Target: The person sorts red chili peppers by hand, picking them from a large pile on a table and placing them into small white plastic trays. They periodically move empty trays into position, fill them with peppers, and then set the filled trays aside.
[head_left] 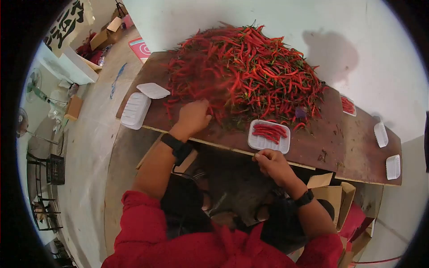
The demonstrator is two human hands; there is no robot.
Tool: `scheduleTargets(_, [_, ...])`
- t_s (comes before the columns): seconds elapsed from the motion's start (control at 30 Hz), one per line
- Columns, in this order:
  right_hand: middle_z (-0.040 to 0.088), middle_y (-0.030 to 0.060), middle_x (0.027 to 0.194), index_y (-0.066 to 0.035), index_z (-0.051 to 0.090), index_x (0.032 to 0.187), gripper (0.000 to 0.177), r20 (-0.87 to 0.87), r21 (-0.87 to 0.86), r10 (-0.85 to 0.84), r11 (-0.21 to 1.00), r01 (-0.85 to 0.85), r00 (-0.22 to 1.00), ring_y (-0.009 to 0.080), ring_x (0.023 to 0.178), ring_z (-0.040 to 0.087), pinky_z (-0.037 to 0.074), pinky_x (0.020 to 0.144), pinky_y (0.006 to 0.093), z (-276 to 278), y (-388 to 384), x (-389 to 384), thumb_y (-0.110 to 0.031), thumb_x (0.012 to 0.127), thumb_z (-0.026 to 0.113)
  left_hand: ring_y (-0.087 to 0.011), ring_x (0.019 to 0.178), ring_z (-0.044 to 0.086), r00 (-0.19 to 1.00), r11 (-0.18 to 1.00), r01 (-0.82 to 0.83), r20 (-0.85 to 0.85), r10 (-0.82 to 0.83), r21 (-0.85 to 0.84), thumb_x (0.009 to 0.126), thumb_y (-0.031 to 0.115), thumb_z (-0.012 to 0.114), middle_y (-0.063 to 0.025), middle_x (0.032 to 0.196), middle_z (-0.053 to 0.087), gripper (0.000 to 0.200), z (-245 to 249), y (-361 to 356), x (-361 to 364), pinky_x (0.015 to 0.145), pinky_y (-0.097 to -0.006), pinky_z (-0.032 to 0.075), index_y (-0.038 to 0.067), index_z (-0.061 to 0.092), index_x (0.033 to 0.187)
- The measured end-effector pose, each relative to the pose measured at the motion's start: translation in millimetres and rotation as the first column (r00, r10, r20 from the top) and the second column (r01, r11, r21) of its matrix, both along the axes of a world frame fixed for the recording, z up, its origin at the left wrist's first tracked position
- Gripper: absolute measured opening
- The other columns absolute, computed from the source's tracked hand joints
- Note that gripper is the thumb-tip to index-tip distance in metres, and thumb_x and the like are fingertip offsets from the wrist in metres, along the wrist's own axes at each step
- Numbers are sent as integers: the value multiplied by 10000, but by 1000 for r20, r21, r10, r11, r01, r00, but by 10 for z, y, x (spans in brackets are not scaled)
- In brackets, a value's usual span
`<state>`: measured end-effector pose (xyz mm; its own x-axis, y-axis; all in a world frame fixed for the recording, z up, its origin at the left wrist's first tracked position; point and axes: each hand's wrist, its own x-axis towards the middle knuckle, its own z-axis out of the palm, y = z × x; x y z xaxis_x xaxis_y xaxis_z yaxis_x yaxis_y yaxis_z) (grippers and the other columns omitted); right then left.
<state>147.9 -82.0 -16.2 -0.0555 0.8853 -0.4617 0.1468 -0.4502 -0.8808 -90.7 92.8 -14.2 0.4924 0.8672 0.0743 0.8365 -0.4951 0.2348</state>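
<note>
**Two hands at a table of red chillies**

Head view. One wooden table [357, 147] runs slantwise across the frame, its near edge facing the person and its far edge close to a pale wall [178, 18]. A large pile of chillies [246, 71] covers most of the middle and far part of the top. Bare wood shows along the near edge and over the right end. Open floor [89, 147] lies to the left of the table. Cardboard boxes [333, 194] stand under its right part, beside the person's knees.

A stack of white trays [135, 110] hangs over the left end, with one more white tray [153, 90] just beside it. Two small empty trays [387, 149] lie near the right end, well apart from both hands.

The left hand [194, 117] lies knuckles up at the near rim of the pile, fingers bent down among the chillies. Whether it grips any cannot be told.

A tray of chillies [268, 147] sits on bare wood at the foot of the pile, between the hands. The right hand [272, 163] is loosely clenched at the table's near edge, just below that tray, with nothing visible in it.
</note>
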Motion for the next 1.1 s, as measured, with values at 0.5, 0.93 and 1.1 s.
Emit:
scheduleTargets(0.5, [641,115,743,-3,670,856,313,122,58,121,990,-129,985,178,698,586,456,662,345,-16,26,38,-300,855,572,-336,851,588,990,980,141,-37,-137,142,706,68,582,-115,926,555,233,-11,109,160,665,-456,480,99,554,936])
scheduleTargets(0.93, [592,14,794,11,616,919,185,-10,201,-218,956,215,976,69,703,517,410,615,231,133,31,50,-146,823,628,-140,749,613,819,828,385,564,-103,-407,761,108,668,-79,783,637,174,309,-636,581,673,-292,486,20,588,890])
scheduleTargets(1.1, [634,46,825,24,631,929,205,-70,225,-259,937,268,963,100,767,572,456,684,258,129,14,43,-138,804,644,-132,772,617,821,772,450,547,-161,-448,788,99,648,-86,813,651,165,361,-838,664,677,-289,487,4,586,907])
